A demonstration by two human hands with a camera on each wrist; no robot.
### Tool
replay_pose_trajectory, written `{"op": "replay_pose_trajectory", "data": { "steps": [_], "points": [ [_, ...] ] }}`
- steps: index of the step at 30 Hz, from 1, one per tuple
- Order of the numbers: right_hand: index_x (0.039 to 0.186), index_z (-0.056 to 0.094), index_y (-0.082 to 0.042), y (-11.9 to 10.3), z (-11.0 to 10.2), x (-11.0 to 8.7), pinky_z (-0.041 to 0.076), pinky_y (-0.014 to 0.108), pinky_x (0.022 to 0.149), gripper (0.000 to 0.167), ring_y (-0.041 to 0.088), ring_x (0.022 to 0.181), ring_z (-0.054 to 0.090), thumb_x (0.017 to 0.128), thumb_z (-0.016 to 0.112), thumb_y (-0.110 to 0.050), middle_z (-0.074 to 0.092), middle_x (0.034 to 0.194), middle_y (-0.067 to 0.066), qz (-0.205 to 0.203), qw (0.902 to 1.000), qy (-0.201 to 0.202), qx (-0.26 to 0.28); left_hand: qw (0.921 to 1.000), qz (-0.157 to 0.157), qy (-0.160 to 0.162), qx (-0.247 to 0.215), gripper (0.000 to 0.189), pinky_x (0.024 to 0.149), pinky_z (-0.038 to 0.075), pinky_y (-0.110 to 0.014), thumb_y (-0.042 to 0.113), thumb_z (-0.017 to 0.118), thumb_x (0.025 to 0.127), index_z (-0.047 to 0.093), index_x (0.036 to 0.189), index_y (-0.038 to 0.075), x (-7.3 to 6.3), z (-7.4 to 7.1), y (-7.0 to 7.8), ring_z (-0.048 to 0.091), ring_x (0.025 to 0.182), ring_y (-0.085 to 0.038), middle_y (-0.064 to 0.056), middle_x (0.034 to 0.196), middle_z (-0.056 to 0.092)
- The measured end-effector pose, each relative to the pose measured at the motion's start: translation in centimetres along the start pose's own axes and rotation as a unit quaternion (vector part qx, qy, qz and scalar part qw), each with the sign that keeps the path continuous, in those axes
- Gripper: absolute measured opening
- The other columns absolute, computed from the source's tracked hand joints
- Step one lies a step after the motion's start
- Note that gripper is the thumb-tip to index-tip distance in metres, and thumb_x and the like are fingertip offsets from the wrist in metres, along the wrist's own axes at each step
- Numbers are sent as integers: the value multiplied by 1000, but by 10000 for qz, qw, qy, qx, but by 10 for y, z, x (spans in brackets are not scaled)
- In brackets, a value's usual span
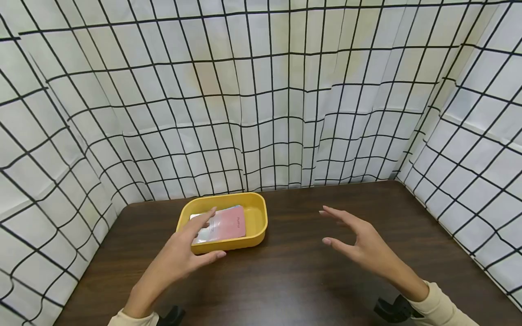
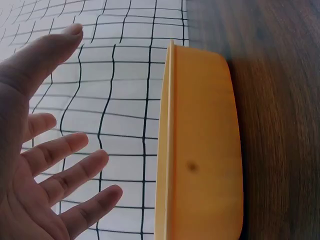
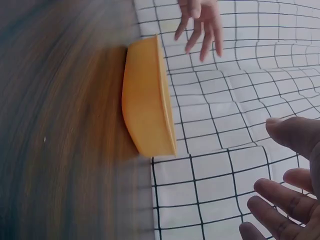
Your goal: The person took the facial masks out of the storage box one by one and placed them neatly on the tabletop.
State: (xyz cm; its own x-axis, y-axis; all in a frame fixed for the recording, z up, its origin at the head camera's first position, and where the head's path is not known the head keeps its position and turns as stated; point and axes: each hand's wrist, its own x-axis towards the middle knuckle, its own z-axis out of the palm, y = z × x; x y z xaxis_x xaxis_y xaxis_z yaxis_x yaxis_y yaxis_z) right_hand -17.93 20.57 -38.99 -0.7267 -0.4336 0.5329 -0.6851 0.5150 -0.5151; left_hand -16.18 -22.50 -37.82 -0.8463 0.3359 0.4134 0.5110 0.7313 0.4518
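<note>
A yellow plastic bin (image 1: 256,217) stands on the table's left half, near its back edge. Inside lies a flat pink and white packet (image 1: 228,224) with small print, partly covered from sight by the left hand. My left hand (image 1: 183,253) hovers over the bin's near left corner with fingers spread, holding nothing. In the left wrist view that hand (image 2: 55,175) is apart from the bin's side wall (image 2: 205,145). To the right, my right hand (image 1: 363,244) is held above the bare tabletop, fingers extended and nothing in its grasp. The right wrist view shows the same hand (image 3: 290,190) well away from the bin (image 3: 147,100).
The dark brown wooden table (image 1: 293,280) is enclosed at the back and sides by white cloth walls (image 1: 265,108) with a black grid. Black wrist straps (image 1: 393,310) show below the light sleeves (image 1: 442,308).
</note>
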Motion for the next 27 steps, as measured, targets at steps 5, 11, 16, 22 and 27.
{"op": "replay_pose_trajectory", "data": {
  "steps": [5,11,16,22,27],
  "points": [
    [150,48,-26,-1,0,-1,50,26,100,68,9,123,61,90,78,-19,63,138,-6,322,9979,-92,549,9984,-135,340,-424,89,80,61,-40,21,90,77,45,153,16,-1,-6,-12,67,106,-22,-6,139,59],
    [150,49,-26,-4,1,-3,51,28,99,67,12,122,62,90,78,-20,62,139,-8,510,9954,-134,802,9952,-377,573,-703,74,73,61,-29,17,86,82,52,148,15,-8,-15,-26,68,99,-12,-6,134,62],
    [148,51,-25,-4,5,-4,54,33,96,65,11,118,65,90,78,-20,66,135,-5,518,9940,-88,955,9938,-628,618,-674,71,74,59,-24,19,83,86,51,149,20,-16,-21,-40,69,98,-15,-4,130,64],
    [145,54,-26,-4,11,-5,55,30,93,59,13,112,68,91,77,-21,69,128,-2,639,9913,-21,1147,9934,-753,693,-515,68,73,59,-22,15,81,87,52,148,15,-18,-27,-57,68,97,-7,-9,130,64],
    [144,54,-27,-5,12,-3,55,30,92,56,18,110,69,93,75,-20,70,126,-2,673,9883,-1,1366,9919,-995,758,-211,64,72,60,-27,17,80,89,52,146,8,-15,-31,-67,70,99,-27,-15,128,63]
  ]
}}
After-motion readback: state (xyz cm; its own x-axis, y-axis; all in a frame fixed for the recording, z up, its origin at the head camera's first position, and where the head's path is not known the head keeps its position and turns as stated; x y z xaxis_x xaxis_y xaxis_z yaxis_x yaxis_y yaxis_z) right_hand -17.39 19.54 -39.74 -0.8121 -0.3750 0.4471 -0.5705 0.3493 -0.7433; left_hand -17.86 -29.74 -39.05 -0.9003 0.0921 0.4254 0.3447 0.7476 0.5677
